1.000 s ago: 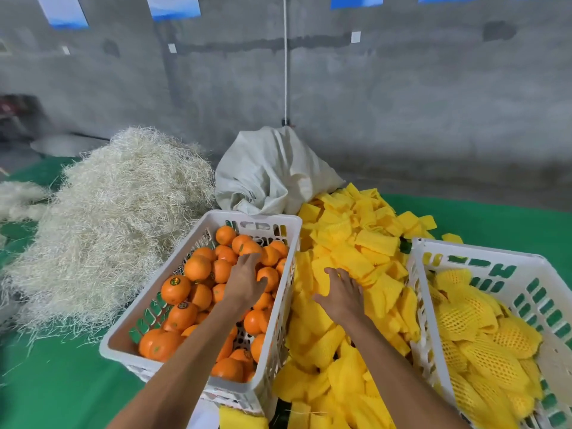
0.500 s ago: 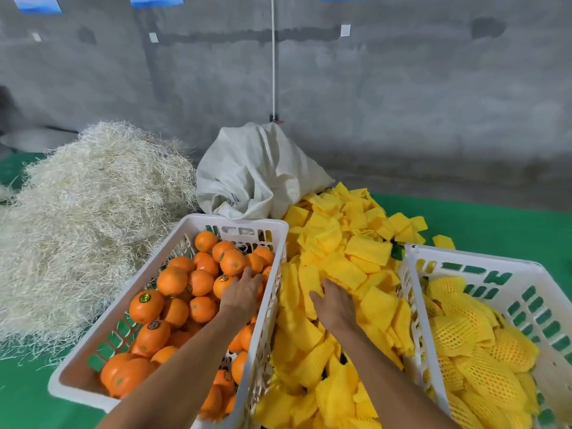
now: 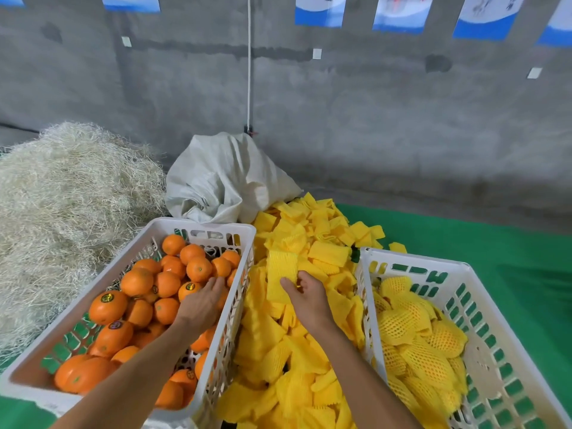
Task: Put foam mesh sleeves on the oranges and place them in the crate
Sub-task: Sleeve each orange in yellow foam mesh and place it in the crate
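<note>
While both our forearms reach forward from the bottom edge, we note the following.

Left hand: our left hand [image 3: 201, 303] lies palm down inside the left crate [image 3: 198, 225], fingers together and slightly curved over the oranges [image 3: 168, 283]; fingertips touch fruit near the crate's right wall. Whether it grips one, we cannot tell.

Right hand: our right hand [image 3: 306, 294] is above the sleeve pile [image 3: 297, 332], thumb and curled fingers pinching the lower edge of one flat sleeve [image 3: 281, 274], which stands up from the hand.

Oranges: bare ones fill the left crate; we count some twenty-five in sight, more hidden beneath the arm. Several carry round stickers.

Sleeves: loose yellow foam mesh pieces lie heaped between the two crates, too many to count.

Crates: two, both white plastic with slotted walls. The right crate [image 3: 411, 258] holds sleeved oranges [image 3: 424, 335], roughly ten visible, overlapping so that the count is uncertain.

Sack: one pale sack [image 3: 223, 181] slumps behind the pile, against the wall [image 3: 371, 119].

Straw: one big mound of straw [image 3: 62, 196] lies left of the left crate.

Floor: green sheet [image 3: 495, 230] under everything.

Wall: grey concrete with a thin white cord [image 3: 249, 57] hanging down and six blue-and-white papers [image 3: 318, 10] along the top.
</note>
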Demonstrator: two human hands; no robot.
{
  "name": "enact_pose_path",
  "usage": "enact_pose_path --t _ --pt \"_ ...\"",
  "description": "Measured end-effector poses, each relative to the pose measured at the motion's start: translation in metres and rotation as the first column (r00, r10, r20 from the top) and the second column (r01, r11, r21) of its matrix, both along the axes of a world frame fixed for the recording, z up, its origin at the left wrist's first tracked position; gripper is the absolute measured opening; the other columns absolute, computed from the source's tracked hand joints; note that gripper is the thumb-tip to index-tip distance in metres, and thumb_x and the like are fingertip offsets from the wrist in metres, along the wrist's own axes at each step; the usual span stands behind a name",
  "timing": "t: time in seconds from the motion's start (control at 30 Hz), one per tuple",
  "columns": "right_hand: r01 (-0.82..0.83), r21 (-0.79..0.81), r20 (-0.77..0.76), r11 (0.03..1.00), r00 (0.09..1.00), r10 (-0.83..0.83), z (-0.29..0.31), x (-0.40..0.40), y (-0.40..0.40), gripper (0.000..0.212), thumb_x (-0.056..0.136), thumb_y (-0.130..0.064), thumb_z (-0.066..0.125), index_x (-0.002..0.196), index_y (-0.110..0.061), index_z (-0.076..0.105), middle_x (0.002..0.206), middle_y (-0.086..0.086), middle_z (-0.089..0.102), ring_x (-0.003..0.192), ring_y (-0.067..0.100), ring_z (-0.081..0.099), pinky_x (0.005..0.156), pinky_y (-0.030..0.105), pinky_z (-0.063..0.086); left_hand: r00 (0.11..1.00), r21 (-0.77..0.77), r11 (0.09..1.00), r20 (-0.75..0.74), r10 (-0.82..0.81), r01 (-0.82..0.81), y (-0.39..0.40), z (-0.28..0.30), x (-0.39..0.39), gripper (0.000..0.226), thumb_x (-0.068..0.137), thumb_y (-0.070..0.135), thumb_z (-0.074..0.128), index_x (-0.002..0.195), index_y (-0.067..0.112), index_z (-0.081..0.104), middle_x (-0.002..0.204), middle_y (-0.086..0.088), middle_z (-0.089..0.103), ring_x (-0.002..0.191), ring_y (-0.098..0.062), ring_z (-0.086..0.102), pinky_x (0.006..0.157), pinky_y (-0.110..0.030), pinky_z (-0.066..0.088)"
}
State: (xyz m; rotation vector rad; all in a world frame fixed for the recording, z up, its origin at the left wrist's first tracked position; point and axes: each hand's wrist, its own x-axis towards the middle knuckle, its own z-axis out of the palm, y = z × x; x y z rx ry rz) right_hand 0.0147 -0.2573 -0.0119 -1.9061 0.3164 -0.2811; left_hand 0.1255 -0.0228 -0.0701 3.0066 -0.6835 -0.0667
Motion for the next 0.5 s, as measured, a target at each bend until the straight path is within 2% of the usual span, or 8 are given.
enact_pose_path --t 0.07,0.1,0.13,0.17,0.2,0.3,0.4,0.5 --pt "-0.016 0.011 -0.016 1.000 1.000 0.016 0.001 -0.005 -0.006 0.031 0.099 -0.039 0.064 0.079 -0.039 0.041 0.071 -0.023 0.041 0.068 -0.001 0.036 0.066 0.017 0.034 0.996 -0.132 0.987 0.022 0.091 -0.087 0.005 -0.001 -0.006 0.067 0.100 0.038 0.063 0.152 0.016 0.028 0.146 -0.010 0.043 0.075 -0.025 0.060 0.050 -0.038 0.051" --pt "-0.022 0.039 -0.017 0.999 1.000 0.023 0.006 -0.010 -0.007 0.011 0.098 -0.040 0.065 0.097 -0.040 0.054 0.090 -0.025 0.049 0.083 0.000 0.047 0.075 0.018 0.038 0.989 -0.183 0.976 0.059 0.135 -0.122 0.006 0.003 -0.008 0.076 0.096 0.041 0.068 0.155 0.017 0.027 0.148 -0.010 0.039 0.068 -0.024 0.057 0.044 -0.035 0.044" --pt "-0.011 0.055 -0.051 0.998 0.999 0.014 0.005 -0.012 -0.008 0.031 0.098 -0.042 0.065 0.126 -0.032 0.057 0.114 -0.016 0.055 0.105 0.007 0.054 0.086 0.021 0.041 0.982 -0.246 0.957 0.068 0.177 -0.155 0.008 0.007 -0.012 0.081 0.093 0.043 0.071 0.157 0.018 0.027 0.150 -0.011 0.036 0.067 -0.025 0.058 0.042 -0.034 0.041" --pt "0.014 0.067 -0.075 0.998 0.997 -0.009 0.007 -0.017 -0.007 0.056 0.097 -0.044 0.065 0.147 -0.024 0.047 0.134 -0.002 0.055 0.124 0.014 0.052 0.092 0.025 0.042 0.973 -0.322 0.929 0.076 0.218 -0.183 0.009 0.013 -0.017 0.082 0.091 0.046 0.074 0.156 0.020 0.030 0.150 -0.011 0.035 0.069 -0.027 0.059 0.042 -0.035 0.044" --pt "0.031 0.076 -0.079 0.997 0.997 -0.025 0.008 -0.020 -0.005 0.068 0.096 -0.045 0.065 0.154 -0.023 0.037 0.145 0.007 0.051 0.134 0.018 0.049 0.095 0.027 0.042 0.964 -0.407 0.893 0.093 0.249 -0.192 0.011 0.019 -0.021 0.081 0.089 0.050 0.075 0.154 0.021 0.036 0.147 -0.010 0.036 0.074 -0.029 0.060 0.045 -0.037 0.049" --pt "0.047 0.095 -0.021 0.994 0.999 -0.045 0.010 -0.031 0.004 0.072 0.095 -0.048 0.066 0.156 -0.033 0.032 0.146 0.011 0.052 0.133 0.016 0.049 0.091 0.028 0.047 0.941 -0.705 0.683 0.068 0.331 -0.189 0.002 0.048 -0.040 0.074 0.082 0.064 0.075 0.139 0.025 0.048 0.136 -0.002 0.039 0.093 -0.025 0.057 0.063 -0.040 0.057" --pt "0.061 0.082 0.004 0.995 0.998 -0.062 0.010 -0.041 0.012 0.062 0.097 -0.047 0.063 0.152 -0.031 0.038 0.141 0.003 0.053 0.129 0.013 0.051 0.087 0.024 0.046 0.953 -0.892 0.436 0.023 0.302 -0.116 -0.028 0.077 -0.069 0.068 0.077 0.069 0.074 0.124 0.027 0.051 0.121 0.002 0.045 0.096 -0.010 0.051 0.074 -0.024 0.047" --pt "0.130 0.052 0.102 0.990 0.986 -0.134 0.010 -0.052 0.019 0.015 0.100 -0.036 0.063 0.113 -0.037 0.056 0.122 -0.018 0.063 0.113 -0.002 0.058 0.078 0.007 0.044 0.977 -0.968 0.133 -0.212 0.022 -0.213 -0.060 0.089 -0.104 0.063 0.074 0.068 0.073 0.117 0.027 0.051 0.110 -0.010 0.063 0.079 -0.021 0.071 0.058 -0.031 0.056"
